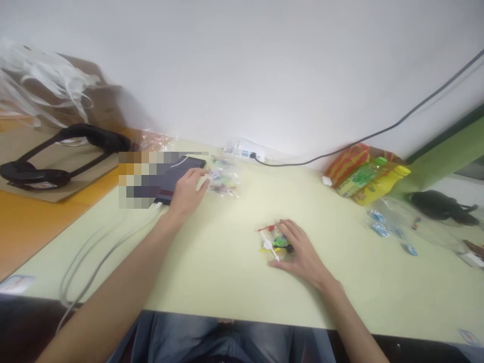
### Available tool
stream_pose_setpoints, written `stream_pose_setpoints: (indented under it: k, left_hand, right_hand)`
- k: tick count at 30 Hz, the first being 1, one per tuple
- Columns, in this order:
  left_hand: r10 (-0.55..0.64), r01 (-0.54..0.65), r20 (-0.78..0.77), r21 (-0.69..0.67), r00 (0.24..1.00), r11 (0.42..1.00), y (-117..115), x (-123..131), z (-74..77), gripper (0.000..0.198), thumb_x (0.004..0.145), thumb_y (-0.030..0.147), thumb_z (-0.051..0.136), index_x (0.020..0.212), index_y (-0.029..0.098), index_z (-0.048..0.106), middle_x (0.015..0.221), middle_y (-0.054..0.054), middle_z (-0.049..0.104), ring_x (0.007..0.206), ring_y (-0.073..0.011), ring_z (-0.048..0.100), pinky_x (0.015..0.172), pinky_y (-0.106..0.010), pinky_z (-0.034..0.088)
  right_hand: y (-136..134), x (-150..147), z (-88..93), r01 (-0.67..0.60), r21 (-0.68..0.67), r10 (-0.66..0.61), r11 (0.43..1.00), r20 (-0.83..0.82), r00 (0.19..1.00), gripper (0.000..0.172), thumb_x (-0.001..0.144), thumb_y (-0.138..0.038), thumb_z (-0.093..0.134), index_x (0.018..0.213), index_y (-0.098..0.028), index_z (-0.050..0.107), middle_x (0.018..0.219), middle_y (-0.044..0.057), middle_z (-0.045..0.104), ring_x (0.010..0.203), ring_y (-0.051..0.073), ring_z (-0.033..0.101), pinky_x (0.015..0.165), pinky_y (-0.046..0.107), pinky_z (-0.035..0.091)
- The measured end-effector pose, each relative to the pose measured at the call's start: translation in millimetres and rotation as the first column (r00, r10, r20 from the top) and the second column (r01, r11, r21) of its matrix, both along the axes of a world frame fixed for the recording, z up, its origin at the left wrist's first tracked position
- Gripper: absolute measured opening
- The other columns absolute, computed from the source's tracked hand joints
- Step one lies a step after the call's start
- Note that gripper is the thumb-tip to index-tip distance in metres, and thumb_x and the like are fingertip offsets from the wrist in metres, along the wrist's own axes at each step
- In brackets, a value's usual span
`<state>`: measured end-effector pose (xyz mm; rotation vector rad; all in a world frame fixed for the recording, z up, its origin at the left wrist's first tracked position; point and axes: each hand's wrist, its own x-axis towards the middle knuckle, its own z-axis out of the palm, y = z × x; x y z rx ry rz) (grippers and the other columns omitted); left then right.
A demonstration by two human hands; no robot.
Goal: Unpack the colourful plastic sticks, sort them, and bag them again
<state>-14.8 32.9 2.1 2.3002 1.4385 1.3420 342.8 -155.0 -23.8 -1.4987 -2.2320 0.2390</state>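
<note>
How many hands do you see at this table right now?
2. The left hand is at the right side of the tablet, beside the clear packet. The right hand is around the small coloured pieces. No others are visible.

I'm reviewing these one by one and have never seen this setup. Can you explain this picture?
There is no machine here: these are a person's bare hands, seen from a head-worn camera looking forward and down. The left hand is over the edge of a dark tablet, beside a clear plastic packet. The right hand curves around small coloured pieces; whether it grips them is unclear. They lie on a pale table. Farther right is a bottle with a green cap.
</note>
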Motion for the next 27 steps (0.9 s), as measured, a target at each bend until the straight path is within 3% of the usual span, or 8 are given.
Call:
stream_pose_setpoints:
  k: [6, 12, 16, 19, 22, 25, 27]
  left_hand:
    - [-0.122, 0.116, -0.277, -0.038, 0.953, 0.993, -10.7, 25.5, -5.4, 0.036, 0.101, 0.036, 0.051, 0.134, 0.026, 0.061, 0.147, -0.009, 0.054, 0.139, -0.0290, 0.049, 0.118, -0.049, 0.038]
    - [-0.220, 0.182, -0.412, -0.130, 0.884, 0.975, -21.2, 36.4, -16.3, 0.048, 0.098, 0.031, 0.056, 0.145, 0.026, 0.052, 0.158, -0.012, 0.042, 0.152, -0.0329, 0.033, 0.125, -0.057, 0.026]
    - [-0.380, 0.299, -0.505, -0.237, 0.776, 0.925, -30.2, 34.8, -11.7, 0.060, 0.100, 0.033, 0.052, 0.158, 0.028, 0.035, 0.168, -0.010, 0.029, 0.157, -0.0313, 0.021, 0.127, -0.059, 0.016]
    - [-0.466, 0.385, -0.529, -0.263, 0.709, 0.885, -39.7, 39.3, -3.8, 0.068, 0.099, 0.045, 0.055, 0.160, 0.029, 0.030, 0.168, -0.008, 0.027, 0.158, -0.0307, 0.019, 0.129, -0.059, 0.009]
    - [-0.419, 0.389, -0.520, -0.172, 0.745, 0.905, -48.2, 57.3, 1.4, 0.068, 0.098, 0.059, 0.052, 0.157, 0.028, 0.038, 0.170, -0.007, 0.024, 0.160, -0.0320, 0.009, 0.129, -0.057, 0.013]
    - [-0.330, 0.342, -0.524, -0.078, 0.785, 0.937, -49.7, 80.4, -3.2, 0.051, 0.108, 0.041, 0.035, 0.156, 0.024, 0.040, 0.167, -0.007, 0.030, 0.159, -0.0269, 0.015, 0.130, -0.052, 0.014]
    - [-0.280, 0.279, -0.538, -0.085, 0.795, 0.956, -46.0, 89.8, -11.9, 0.051, 0.107, 0.038, 0.037, 0.155, 0.022, 0.042, 0.166, -0.009, 0.032, 0.159, -0.0288, 0.018, 0.129, -0.053, 0.016]
  right_hand:
    - [-0.9, -4.7, 0.6, -0.031, 0.072, 0.021, 0.997, 0.132, 0.991, 0.082, 0.090, -0.063, 0.064, 0.158, -0.028, 0.035, 0.157, 0.013, 0.044, 0.146, 0.034, 0.039, 0.115, 0.054, 0.042]
    - [0.4, -11.6, 4.6, -0.080, 0.080, 0.065, 0.994, 0.172, 0.983, 0.070, 0.095, -0.057, 0.060, 0.157, -0.031, 0.038, 0.156, 0.012, 0.046, 0.144, 0.033, 0.042, 0.112, 0.054, 0.044]
    - [0.5, -14.1, 3.6, -0.104, 0.086, 0.087, 0.991, 0.181, 0.980, 0.064, 0.097, -0.053, 0.058, 0.155, -0.033, 0.041, 0.152, 0.011, 0.049, 0.143, 0.032, 0.044, 0.112, 0.054, 0.045]
    - [0.0, -15.4, 2.1, -0.124, 0.094, 0.105, 0.988, 0.180, 0.978, 0.063, 0.098, -0.053, 0.058, 0.155, -0.033, 0.041, 0.153, 0.011, 0.049, 0.143, 0.032, 0.043, 0.112, 0.055, 0.045]
    - [-0.3, -18.3, 2.1, -0.144, 0.086, 0.126, 0.986, 0.186, 0.974, 0.064, 0.098, -0.053, 0.058, 0.156, -0.032, 0.040, 0.155, 0.011, 0.046, 0.145, 0.032, 0.040, 0.114, 0.056, 0.044]
    - [-0.2, -21.8, 3.1, -0.167, 0.073, 0.151, 0.983, 0.194, 0.969, 0.065, 0.099, -0.053, 0.056, 0.157, -0.032, 0.039, 0.158, 0.011, 0.043, 0.147, 0.032, 0.038, 0.115, 0.056, 0.042]
    - [0.1, -23.3, 3.5, -0.176, 0.071, 0.159, 0.982, 0.197, 0.967, 0.063, 0.099, -0.051, 0.056, 0.157, -0.032, 0.039, 0.159, 0.011, 0.042, 0.147, 0.032, 0.037, 0.115, 0.056, 0.042]
